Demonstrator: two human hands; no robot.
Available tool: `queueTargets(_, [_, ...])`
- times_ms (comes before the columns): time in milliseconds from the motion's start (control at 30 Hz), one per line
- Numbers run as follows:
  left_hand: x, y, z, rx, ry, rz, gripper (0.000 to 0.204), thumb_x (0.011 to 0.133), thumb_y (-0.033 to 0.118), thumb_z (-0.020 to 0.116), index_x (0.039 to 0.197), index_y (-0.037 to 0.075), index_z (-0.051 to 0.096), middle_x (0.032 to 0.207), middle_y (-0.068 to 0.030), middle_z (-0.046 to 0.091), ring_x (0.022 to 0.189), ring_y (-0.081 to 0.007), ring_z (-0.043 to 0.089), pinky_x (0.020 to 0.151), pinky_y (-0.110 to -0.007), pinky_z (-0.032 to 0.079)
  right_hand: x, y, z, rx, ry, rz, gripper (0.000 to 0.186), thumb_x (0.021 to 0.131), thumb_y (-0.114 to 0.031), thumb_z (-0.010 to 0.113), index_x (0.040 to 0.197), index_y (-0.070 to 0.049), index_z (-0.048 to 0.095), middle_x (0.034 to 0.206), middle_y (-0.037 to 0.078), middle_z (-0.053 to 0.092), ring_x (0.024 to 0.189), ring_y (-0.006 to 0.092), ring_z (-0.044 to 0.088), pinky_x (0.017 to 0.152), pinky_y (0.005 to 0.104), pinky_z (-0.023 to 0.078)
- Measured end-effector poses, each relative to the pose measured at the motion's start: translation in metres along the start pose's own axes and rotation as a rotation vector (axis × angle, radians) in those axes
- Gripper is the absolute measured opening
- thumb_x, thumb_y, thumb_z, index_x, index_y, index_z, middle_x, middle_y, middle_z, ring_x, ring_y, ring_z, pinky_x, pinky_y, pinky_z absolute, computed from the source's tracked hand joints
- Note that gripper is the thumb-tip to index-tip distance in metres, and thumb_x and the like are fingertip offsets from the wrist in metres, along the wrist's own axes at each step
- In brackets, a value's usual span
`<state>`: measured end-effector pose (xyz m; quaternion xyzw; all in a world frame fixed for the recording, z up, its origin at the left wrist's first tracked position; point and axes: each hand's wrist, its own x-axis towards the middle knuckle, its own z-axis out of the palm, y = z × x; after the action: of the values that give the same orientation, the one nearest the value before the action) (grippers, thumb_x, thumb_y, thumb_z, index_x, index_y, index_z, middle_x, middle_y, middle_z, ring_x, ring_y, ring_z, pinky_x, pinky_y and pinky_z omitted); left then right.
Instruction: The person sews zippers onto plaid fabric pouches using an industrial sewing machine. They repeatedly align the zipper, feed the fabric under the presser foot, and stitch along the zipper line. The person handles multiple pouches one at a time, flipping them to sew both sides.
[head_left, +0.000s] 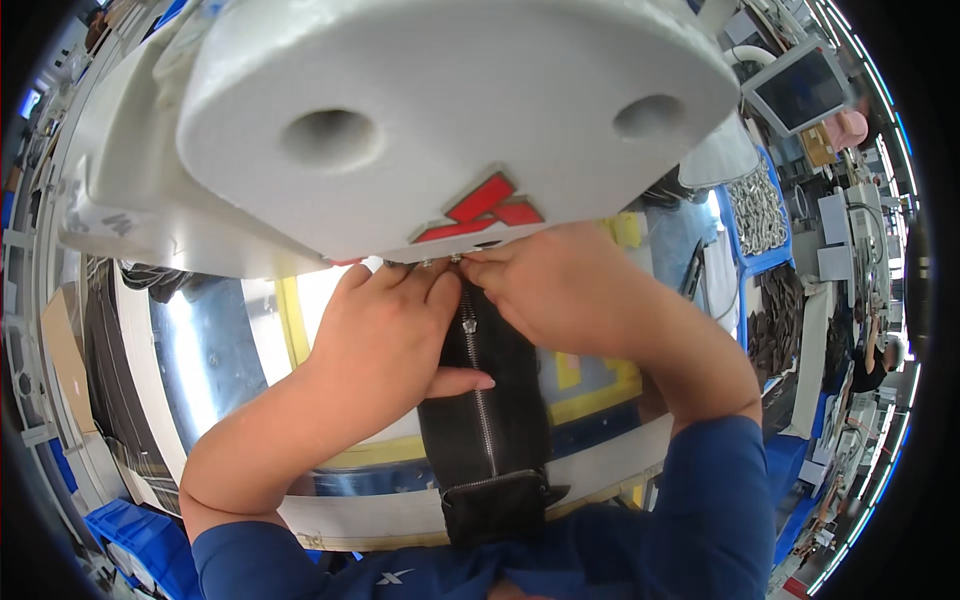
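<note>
A long black fabric piece (505, 385) with a silver metal zipper (482, 415) down its middle stretches from under a white sewing machine head (400, 60) toward my body. Its zipper pull (470, 326) sits near the far end. My left hand (390, 325) lies on the left side of the piece, thumb stretched out over the zipper, other fingertips close under the machine. On the far right side of the piece, my right hand (545, 285) is closed, fingers pinched together at the fabric near the zipper's far end. The machine head hides the needle area.
Yellow tape (380, 452) marks the shiny work surface. A blue bin (775, 255) of metal parts stands to the right, beside stacked dark pieces (775, 320). A screen (800, 88) is at the far right. Another blue bin (145, 545) sits at lower left. A person (876, 365) is at far right.
</note>
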<state>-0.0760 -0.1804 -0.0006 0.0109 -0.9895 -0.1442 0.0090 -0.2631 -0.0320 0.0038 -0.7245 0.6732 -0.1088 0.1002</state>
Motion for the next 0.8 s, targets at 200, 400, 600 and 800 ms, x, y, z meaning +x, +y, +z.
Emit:
queueTargets(200, [0.001,0.002,0.004,-0.013,-0.003,0.001,0.103,0.069,0.070,0.086,0.137,-0.005,0.065,0.142,-0.0200,0.068,0.113,-0.0352,0.071,0.098,-0.044,0.054,-0.007,0.004,0.002,0.031,0.043,-0.028,0.030,0.092,-0.012,0.062,0.115,0.001,0.076,0.122,0.008,0.076,0.091,0.0265,0.077,0.068,0.0396,0.061])
queueTargets(400, [0.000,0.002,-0.002,-0.002,-0.042,-0.022,0.103,0.070,0.070,0.086,0.137,-0.004,0.065,0.142,-0.0187,0.068,0.112,-0.0344,0.071,0.096,-0.044,0.054,-0.008,-0.001,0.012,-0.023,0.059,-0.048,0.035,0.093,-0.012,0.062,0.123,0.004,0.073,0.127,0.014,0.075,0.092,0.0276,0.078,0.069,0.0382,0.062])
queueTargets(600, [-0.002,0.002,0.001,-0.005,-0.014,-0.017,0.102,0.069,0.069,0.087,0.138,-0.004,0.066,0.143,-0.0184,0.068,0.116,-0.0342,0.070,0.098,-0.044,0.054,-0.010,-0.002,0.010,0.019,0.051,-0.040,0.035,0.094,-0.014,0.063,0.122,0.003,0.074,0.131,0.014,0.075,0.095,0.0271,0.078,0.071,0.0396,0.062])
queueTargets(800, [0.001,0.005,-0.005,-0.026,-0.048,-0.035,0.100,0.069,0.064,0.090,0.140,-0.002,0.065,0.148,-0.0198,0.065,0.125,-0.0387,0.066,0.106,-0.048,0.050,-0.010,-0.003,0.008,0.006,-0.028,0.027,0.034,0.095,-0.020,0.070,0.123,-0.002,0.076,0.127,0.007,0.077,0.108,0.0245,0.076,0.085,0.0401,0.063])
